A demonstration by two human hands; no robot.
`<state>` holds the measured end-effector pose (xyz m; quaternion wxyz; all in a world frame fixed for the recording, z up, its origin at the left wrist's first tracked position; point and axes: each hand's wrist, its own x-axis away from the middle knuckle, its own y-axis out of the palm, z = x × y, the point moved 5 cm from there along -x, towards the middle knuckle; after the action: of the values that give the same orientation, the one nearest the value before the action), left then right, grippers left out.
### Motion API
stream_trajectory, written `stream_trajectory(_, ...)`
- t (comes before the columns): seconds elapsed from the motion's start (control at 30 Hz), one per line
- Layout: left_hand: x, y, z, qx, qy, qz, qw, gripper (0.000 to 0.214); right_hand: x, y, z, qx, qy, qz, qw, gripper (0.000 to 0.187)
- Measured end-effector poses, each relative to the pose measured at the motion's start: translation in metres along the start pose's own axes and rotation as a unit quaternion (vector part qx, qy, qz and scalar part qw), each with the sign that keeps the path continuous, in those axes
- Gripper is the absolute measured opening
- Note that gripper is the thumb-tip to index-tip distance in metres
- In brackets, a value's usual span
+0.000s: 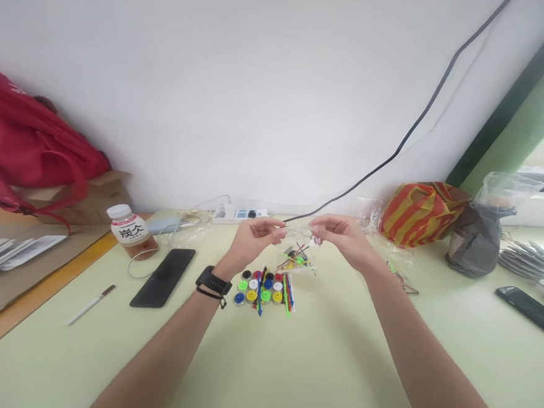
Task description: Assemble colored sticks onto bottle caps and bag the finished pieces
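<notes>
My left hand and my right hand are raised over the back of the table, thumbs and fingers pinched. Between them stretches a see-through piece that looks like a clear plastic bag; its outline is faint. Just below lie thin coloured sticks and small parts, apparently in clear plastic. Nearer to me, round pieces with blue, yellow, green, white, red and black tops stand in rows. Beside and across them lie plastic arrows in blue, green and red. A black watch is on my left wrist.
At left are a black phone, a pen, a drink bottle and a red bag. A power strip sits by the wall. At right are a striped bag, a grey bag and a dark device.
</notes>
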<state>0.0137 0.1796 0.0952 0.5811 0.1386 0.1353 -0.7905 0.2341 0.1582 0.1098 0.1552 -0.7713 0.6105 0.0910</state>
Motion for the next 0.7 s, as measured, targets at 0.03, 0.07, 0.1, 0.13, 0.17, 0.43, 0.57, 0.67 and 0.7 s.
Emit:
stream_trajectory(0.03, 0.0, -0.001, 0.001, 0.0, -0.002, -0.013, 1.0, 0.031, 0.0, 0.001, 0.001, -0.006, 0.001, -0.006, 1.0, 0.034)
stream_trajectory(0.07, 0.0, -0.001, 0.002, 0.001, -0.005, -0.025, 1.0, 0.031, 0.0, 0.002, 0.003, -0.012, 0.002, -0.013, 1.0, 0.033)
stream_trajectory(0.1, 0.0, -0.002, 0.002, 0.005, -0.008, -0.034, 0.999, 0.029, 0.0, 0.004, 0.004, -0.019, 0.003, -0.02, 1.0, 0.032)
stream_trajectory(0.13, 0.0, -0.004, 0.002, 0.01, -0.009, -0.042, 0.999, 0.028, 0.0, 0.005, 0.006, -0.031, 0.006, -0.026, 0.999, 0.032)
stream_trajectory(0.17, 0.0, -0.005, 0.002, 0.017, -0.011, -0.05, 0.999, 0.027, 0.0, 0.006, 0.008, -0.046, 0.01, -0.031, 0.998, 0.032)
stream_trajectory(0.43, -0.002, -0.011, 0.004, 0.046, -0.04, -0.085, 0.995, 0.018, -0.001, 0.007, 0.017, -0.122, 0.028, -0.015, 0.992, 0.01)
stream_trajectory(0.57, -0.002, -0.009, 0.009, 0.078, -0.039, -0.075, 0.993, 0.025, -0.003, 0.008, 0.012, -0.097, 0.005, -0.008, 0.995, 0.017)
stream_trajectory(0.67, -0.002, -0.009, 0.014, 0.025, -0.012, -0.039, 0.999, 0.027, -0.002, 0.01, 0.006, -0.045, -0.013, -0.003, 0.999, 0.027)
stream_trajectory(0.7, -0.002, -0.01, 0.015, -0.001, -0.003, -0.03, 1.0, 0.027, -0.002, 0.011, 0.004, -0.022, -0.017, -0.005, 1.0, 0.028)
